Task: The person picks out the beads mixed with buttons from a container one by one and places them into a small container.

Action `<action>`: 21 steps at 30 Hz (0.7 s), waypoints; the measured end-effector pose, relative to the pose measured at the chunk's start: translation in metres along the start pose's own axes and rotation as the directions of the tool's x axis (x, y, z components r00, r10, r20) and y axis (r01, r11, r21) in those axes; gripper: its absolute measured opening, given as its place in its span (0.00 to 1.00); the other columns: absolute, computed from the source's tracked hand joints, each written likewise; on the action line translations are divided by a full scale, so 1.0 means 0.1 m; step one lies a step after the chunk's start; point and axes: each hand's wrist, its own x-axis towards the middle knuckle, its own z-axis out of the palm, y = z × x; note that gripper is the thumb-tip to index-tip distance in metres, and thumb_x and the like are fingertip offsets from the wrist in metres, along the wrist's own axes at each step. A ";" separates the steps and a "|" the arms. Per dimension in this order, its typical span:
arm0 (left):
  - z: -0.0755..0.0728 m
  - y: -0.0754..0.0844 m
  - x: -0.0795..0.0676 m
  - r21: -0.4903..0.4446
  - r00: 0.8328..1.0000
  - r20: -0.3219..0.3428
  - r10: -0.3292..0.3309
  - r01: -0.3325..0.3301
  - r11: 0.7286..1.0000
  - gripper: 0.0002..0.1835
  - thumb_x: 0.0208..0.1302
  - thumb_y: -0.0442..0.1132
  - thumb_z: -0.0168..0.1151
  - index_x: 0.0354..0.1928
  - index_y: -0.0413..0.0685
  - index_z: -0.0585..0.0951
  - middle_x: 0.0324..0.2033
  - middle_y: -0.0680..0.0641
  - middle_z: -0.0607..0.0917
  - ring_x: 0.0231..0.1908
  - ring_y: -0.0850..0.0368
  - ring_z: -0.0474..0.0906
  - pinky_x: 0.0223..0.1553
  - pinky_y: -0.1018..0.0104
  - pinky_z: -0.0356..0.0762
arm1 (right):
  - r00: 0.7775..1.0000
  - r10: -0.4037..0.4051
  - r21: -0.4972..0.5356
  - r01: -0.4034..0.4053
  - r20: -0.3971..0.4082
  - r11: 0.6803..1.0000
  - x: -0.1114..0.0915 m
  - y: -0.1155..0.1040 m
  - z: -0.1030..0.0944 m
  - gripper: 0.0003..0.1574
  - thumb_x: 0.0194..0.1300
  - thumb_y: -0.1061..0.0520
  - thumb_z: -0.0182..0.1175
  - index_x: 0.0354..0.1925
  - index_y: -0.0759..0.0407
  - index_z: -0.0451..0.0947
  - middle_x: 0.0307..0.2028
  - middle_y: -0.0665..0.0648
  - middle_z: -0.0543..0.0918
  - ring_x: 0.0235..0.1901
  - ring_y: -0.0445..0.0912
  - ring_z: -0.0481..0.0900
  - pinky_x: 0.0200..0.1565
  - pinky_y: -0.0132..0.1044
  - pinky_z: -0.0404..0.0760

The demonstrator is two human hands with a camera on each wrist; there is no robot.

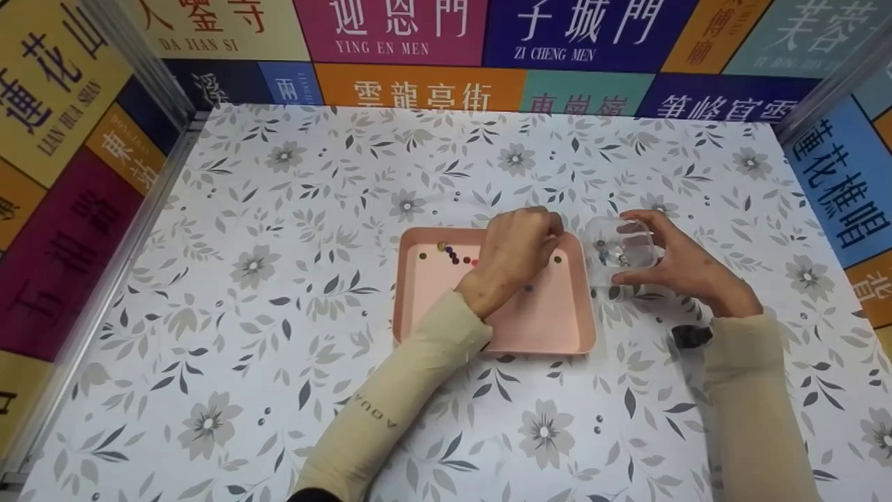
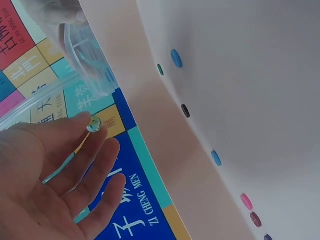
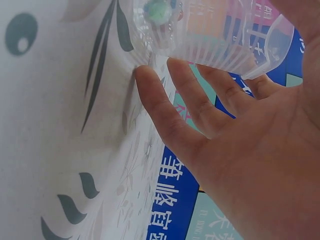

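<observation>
My left hand [image 1: 512, 251] is over the far right part of a pink tray [image 1: 403, 293], palm turned toward the tray's far right corner. Between thumb and index finger it pinches a small clear glass marble [image 2: 94, 124] with a greenish tint; in the head view the hand hides it. Small coloured discs lie in the tray, among them a blue disc [image 2: 176, 58], a black disc [image 2: 185, 110] and a pink disc [image 2: 246, 201]. Right of the tray, my right hand [image 1: 686, 261] grips a clear plastic box [image 1: 631, 233] from its right side. A few marbles [image 3: 157, 12] show inside.
A clear plastic edge [image 2: 40, 102] stands out beside the box. The floral tablecloth [image 1: 279, 314] runs under everything, and panels with large characters [image 1: 418, 87] wall the back and sides. A black object [image 1: 691, 336] is at the right wrist.
</observation>
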 end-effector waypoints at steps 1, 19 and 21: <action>0.00 0.00 0.00 0.002 1.000 -0.003 0.002 -0.002 1.000 0.07 0.71 0.40 0.65 0.43 0.56 0.91 0.38 0.56 0.91 0.38 0.59 0.88 0.40 0.62 0.84 | 1.000 -0.003 0.004 0.003 0.000 1.000 0.00 0.00 0.00 0.64 0.56 0.54 0.80 0.79 0.49 0.52 0.75 0.64 0.66 0.78 0.69 0.56 0.70 0.71 0.62; 0.11 0.11 0.08 0.024 0.999 0.011 0.040 -0.040 0.999 0.10 0.72 0.39 0.64 0.45 0.58 0.92 0.41 0.56 0.93 0.41 0.57 0.90 0.43 0.62 0.85 | 0.999 -0.037 -0.017 0.037 -0.011 0.999 -0.01 -0.01 0.01 0.64 0.56 0.55 0.80 0.79 0.50 0.52 0.74 0.66 0.69 0.76 0.68 0.61 0.68 0.65 0.67; 0.12 0.12 0.09 0.017 0.999 0.005 0.051 -0.051 0.999 0.10 0.71 0.38 0.63 0.45 0.57 0.92 0.41 0.56 0.93 0.41 0.58 0.90 0.44 0.62 0.85 | 0.999 -0.029 -0.024 0.029 -0.017 0.999 0.00 -0.01 0.01 0.63 0.56 0.54 0.80 0.79 0.49 0.53 0.73 0.64 0.69 0.76 0.66 0.63 0.67 0.62 0.69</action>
